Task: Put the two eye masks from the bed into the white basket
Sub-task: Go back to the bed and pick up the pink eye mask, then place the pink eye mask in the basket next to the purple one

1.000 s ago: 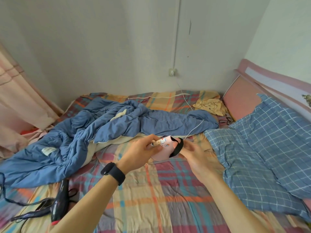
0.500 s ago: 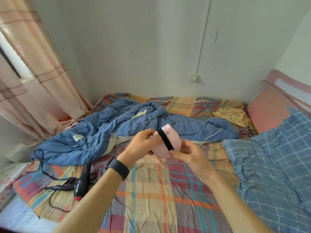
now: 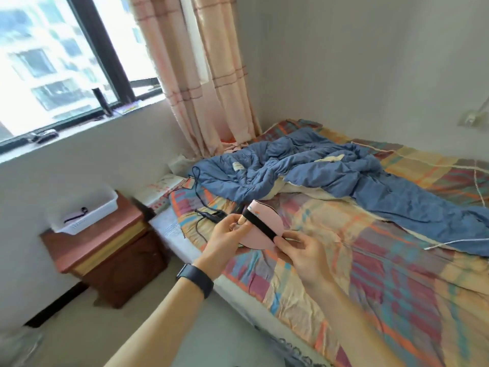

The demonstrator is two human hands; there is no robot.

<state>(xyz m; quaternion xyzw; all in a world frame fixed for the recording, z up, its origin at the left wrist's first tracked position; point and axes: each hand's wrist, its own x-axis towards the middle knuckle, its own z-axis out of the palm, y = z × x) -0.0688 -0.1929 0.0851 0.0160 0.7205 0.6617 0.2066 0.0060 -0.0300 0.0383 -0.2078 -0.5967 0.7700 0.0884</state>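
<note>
pink eye mask [image 3: 260, 225] pinched between left hand [image 3: 227, 241], right hand [image 3: 300, 254]

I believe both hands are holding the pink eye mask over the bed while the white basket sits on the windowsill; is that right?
Not quite. In the head view the white basket sits on the wooden nightstand below the window. The left hand and right hand do hold the pink eye mask over the bed.

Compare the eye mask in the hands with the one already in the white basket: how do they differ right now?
The pink eye mask is held up over the bed edge by the left hand and right hand; the basket mask lies in the white basket on the nightstand.
The held mask shows clearly; the basket mask is small and blurred.
Both look pale pink with a black strap.
</note>
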